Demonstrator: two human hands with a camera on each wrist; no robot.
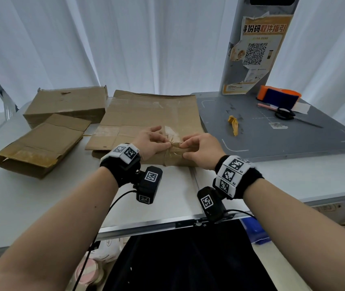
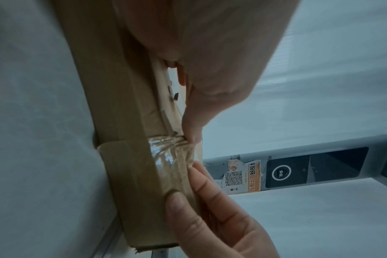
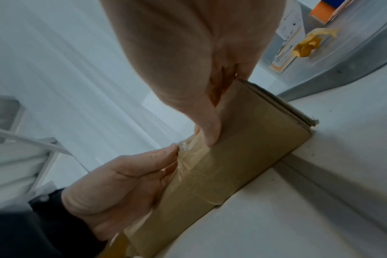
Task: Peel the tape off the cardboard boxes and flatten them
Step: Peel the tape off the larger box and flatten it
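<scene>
A wide, low brown cardboard box (image 1: 146,114) lies on the white table, its near edge under both hands. Clear tape (image 1: 175,153) wraps over that edge and down the front face. My left hand (image 1: 152,141) pinches a crumpled, lifted bunch of the tape (image 2: 166,148) between thumb and fingertip. My right hand (image 1: 199,148) grips the box edge beside it, thumb (image 2: 177,200) pressed on the taped front face and forefinger on top. In the right wrist view the box (image 3: 254,131) shows layered cardboard at its right end, and the left hand (image 3: 121,183) is at the tape.
Two more cardboard boxes (image 1: 66,103) (image 1: 41,143) sit at the left. On the grey mat (image 1: 272,139) to the right lie a yellow tape wad (image 1: 233,124), scissors (image 1: 285,114), a pen (image 1: 267,106) and an orange and blue tape dispenser (image 1: 278,96). A post with a poster (image 1: 257,49) stands behind.
</scene>
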